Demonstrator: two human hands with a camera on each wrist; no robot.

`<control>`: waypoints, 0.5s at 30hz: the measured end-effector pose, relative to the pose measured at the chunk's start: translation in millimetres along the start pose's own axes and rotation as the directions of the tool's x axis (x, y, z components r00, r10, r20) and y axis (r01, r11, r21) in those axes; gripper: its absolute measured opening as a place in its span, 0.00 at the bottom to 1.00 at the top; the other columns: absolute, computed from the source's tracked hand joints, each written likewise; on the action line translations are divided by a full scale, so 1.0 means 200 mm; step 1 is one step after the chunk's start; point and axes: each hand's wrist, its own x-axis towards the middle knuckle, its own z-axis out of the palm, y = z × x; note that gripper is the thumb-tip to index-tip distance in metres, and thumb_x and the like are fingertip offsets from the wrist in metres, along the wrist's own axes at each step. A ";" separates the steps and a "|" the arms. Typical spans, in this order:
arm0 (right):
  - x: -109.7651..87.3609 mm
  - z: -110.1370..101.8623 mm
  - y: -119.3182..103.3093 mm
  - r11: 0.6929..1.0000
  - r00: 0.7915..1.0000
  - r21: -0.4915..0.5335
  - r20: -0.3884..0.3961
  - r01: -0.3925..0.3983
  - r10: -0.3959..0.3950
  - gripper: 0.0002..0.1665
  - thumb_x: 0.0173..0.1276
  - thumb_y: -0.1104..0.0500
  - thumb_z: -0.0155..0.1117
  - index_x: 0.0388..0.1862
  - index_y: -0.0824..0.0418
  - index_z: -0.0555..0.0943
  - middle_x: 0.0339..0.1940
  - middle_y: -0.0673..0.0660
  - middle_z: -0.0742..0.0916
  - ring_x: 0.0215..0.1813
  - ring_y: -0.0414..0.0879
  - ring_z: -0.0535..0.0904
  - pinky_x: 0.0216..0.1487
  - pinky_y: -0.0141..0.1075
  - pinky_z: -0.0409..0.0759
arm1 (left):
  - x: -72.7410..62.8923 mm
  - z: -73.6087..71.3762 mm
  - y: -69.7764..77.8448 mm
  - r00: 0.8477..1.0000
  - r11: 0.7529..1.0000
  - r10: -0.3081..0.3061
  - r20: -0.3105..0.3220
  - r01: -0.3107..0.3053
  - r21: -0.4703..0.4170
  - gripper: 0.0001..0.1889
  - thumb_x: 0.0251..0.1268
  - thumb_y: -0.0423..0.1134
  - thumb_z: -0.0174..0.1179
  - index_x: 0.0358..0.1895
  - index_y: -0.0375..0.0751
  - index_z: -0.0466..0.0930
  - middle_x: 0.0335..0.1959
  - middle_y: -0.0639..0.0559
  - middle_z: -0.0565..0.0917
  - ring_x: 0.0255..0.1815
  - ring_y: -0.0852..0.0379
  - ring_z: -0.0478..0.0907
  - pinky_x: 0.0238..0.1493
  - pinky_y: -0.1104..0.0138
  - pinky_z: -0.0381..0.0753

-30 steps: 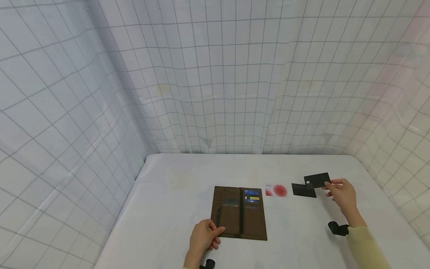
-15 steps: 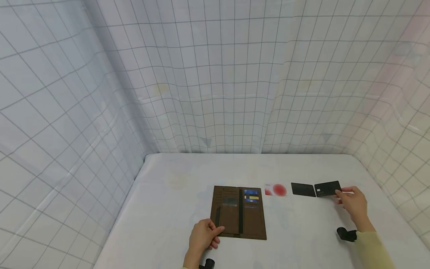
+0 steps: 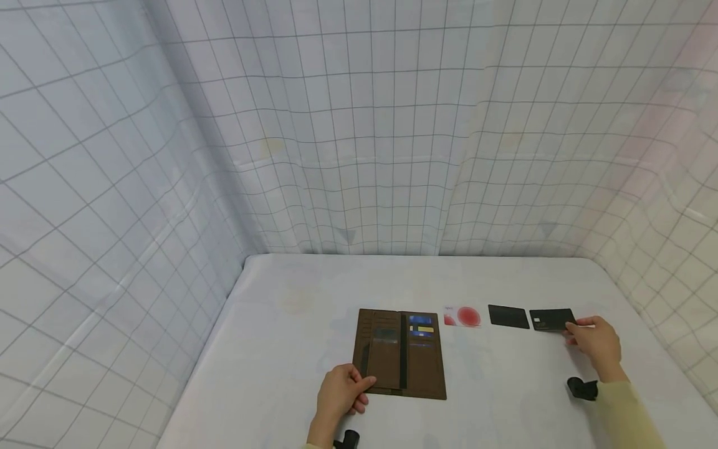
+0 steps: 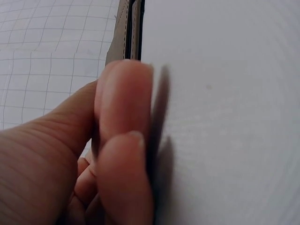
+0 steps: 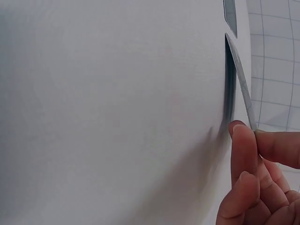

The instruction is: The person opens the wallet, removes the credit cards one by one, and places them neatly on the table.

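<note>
A brown bifold wallet (image 3: pixel 424 371) lies spread open on the white table, with blue and yellow cards (image 3: pixel 421 328) in its right-hand slots. At its lower left corner my left hand (image 3: pixel 340 393) pinches the edge, thumb on top. Far to the right, my right hand (image 3: pixel 598 343) holds a black card (image 3: pixel 546 318) by its right end between thumb and fingers. In the right wrist view that black card (image 5: pixel 243 82) slants, its far end low at the tabletop and its held end raised. A second black card (image 3: pixel 508 316) lies flat just left of it.
A white card with a red circle (image 3: pixel 467 317) lies between the wallet and the black cards. White cloth with a dark grid (image 3: pixel 359 156) hangs behind the table (image 3: pixel 291 362) and along both sides. A small black camera (image 3: pixel 582 388) sits at the right wrist.
My right hand has carried the black card rightward and down, from overlapping the second black card to beside it. My left hand stays at the wallet's corner.
</note>
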 end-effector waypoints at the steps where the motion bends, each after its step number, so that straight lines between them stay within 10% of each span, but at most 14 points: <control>1: 0.00 0.00 0.00 1.000 1.000 -0.021 0.000 -0.006 0.006 0.25 0.67 0.56 0.58 0.51 0.75 0.67 0.20 0.53 0.86 0.21 0.42 0.82 0.26 0.34 0.71 | 0.00 0.00 0.00 1.000 1.000 0.001 -0.001 -0.001 0.002 0.19 0.56 0.50 0.68 0.23 0.40 0.72 0.09 0.56 0.78 0.08 0.60 0.76 0.10 0.69 0.74; 15: -0.01 -0.03 -0.04 0.986 0.997 -0.162 0.074 0.049 -0.038 0.28 0.66 0.56 0.56 0.51 0.80 0.64 0.17 0.51 0.84 0.20 0.43 0.79 0.34 0.43 0.66 | -0.01 0.00 0.00 1.000 1.000 0.003 -0.002 -0.003 0.004 0.19 0.56 0.50 0.68 0.23 0.40 0.73 0.09 0.56 0.78 0.07 0.61 0.76 0.10 0.69 0.73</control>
